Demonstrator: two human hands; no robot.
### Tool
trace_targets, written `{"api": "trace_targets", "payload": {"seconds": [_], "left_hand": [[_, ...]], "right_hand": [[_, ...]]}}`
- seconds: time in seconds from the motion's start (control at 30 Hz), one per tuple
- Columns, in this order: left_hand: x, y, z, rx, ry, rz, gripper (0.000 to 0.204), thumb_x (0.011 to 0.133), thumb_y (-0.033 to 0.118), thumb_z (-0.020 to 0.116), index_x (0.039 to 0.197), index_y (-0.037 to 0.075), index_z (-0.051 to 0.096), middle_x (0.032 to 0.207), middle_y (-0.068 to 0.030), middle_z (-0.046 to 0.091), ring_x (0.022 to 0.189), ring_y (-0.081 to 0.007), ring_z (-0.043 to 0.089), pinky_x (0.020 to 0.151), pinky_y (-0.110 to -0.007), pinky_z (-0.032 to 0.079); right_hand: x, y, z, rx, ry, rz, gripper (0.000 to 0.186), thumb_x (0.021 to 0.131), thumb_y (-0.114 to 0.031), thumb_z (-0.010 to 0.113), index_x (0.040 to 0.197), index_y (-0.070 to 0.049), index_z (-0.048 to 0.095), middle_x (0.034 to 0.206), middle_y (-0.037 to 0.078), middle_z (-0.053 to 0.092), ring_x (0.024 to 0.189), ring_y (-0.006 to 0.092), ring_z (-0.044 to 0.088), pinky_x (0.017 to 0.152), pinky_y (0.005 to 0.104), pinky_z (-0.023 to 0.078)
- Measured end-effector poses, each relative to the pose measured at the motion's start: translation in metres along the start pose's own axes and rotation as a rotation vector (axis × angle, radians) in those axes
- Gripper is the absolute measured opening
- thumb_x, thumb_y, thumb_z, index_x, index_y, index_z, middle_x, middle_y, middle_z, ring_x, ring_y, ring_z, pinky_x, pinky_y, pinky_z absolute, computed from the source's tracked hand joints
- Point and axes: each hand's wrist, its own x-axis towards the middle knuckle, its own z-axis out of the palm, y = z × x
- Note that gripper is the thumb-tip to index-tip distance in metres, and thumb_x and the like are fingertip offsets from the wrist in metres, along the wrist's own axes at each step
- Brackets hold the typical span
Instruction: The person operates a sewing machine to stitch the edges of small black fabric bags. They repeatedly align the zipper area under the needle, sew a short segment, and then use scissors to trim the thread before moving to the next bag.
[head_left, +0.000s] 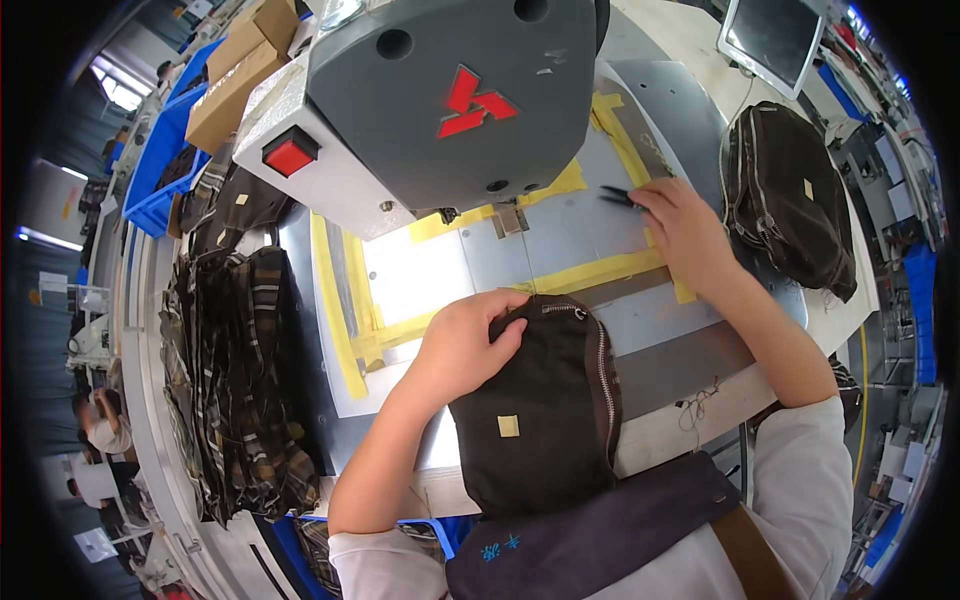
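Note:
My left hand (pixel 468 345) is pinched on the top edge of a dark brown fabric piece (pixel 535 400), thumb and fingers closed on the cloth. A metal zipper (pixel 603 375) runs down the fabric's right side, and a small cream patch (pixel 509 426) sits on its front. The piece hangs over the table's near edge, its lower end against my apron. Farther right, my right hand (pixel 685 235) holds black tweezers (pixel 620 196), their two tips pointing left over the metal plate, apart from the fabric.
A grey sewing machine head (pixel 450 100) with a red switch (pixel 290 151) overhangs the plate (pixel 580 235), which carries yellow tape strips. Plaid and dark fabric pieces (pixel 240 380) are piled left. Zippered dark pieces (pixel 790 195) lie right, below a screen (pixel 772 40). Blue bins (pixel 155 200) stand far left.

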Motion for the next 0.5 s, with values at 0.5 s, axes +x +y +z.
{"api": "trace_targets", "payload": {"seconds": [0.5], "left_hand": [[0.005, -0.009, -0.008, -0.266, -0.119, -0.1, 0.018, 0.089, 0.008, 0.062, 0.102, -0.004, 0.063, 0.081, -0.002, 0.065, 0.075, -0.0066, 0.053, 0.071, -0.024, 0.047]], "right_hand": [[0.062, -0.052, -0.003, -0.095, -0.148, -0.626, 0.024, 0.081, -0.032, 0.066, 0.087, -0.011, 0.057, 0.084, 0.002, 0.052, 0.081, 0.0186, 0.057, 0.069, 0.0314, 0.048]]}}
